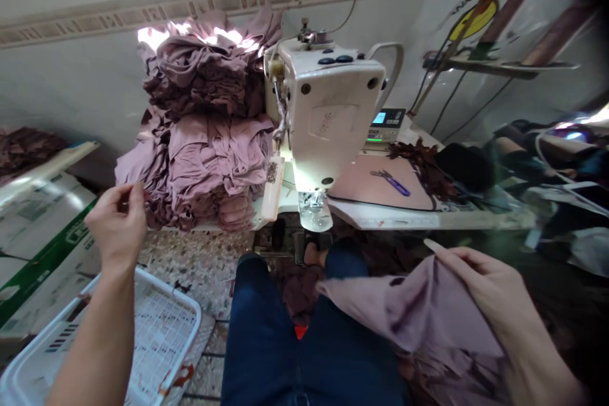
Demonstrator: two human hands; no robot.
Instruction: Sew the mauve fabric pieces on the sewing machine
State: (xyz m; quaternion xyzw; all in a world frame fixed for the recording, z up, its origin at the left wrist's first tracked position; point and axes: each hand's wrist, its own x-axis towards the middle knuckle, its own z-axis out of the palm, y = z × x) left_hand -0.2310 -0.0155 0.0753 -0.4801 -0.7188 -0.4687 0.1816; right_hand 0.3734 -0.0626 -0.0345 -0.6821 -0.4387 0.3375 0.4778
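Note:
My left hand [118,222] is raised at the left edge of the big mauve fabric pile [214,146], its fingers curled into a pinch. Whether anything sits between those fingertips is hidden. On the right, my right hand [485,285] grips a mauve cloth piece [419,311], which stretches in folds across my right thigh toward my lap. The sewing machine [333,114] stands between my hands on its white table [371,217], its lamp lit above the needle area.
Purple-handled thread snips [392,183] rest on a pinkish mat [352,181] beside dark scraps [416,162]. A white plastic basket [190,304] stands on the floor at left, near a white-and-green box [47,241]. Thread cones [509,16] stand on a rack at upper right.

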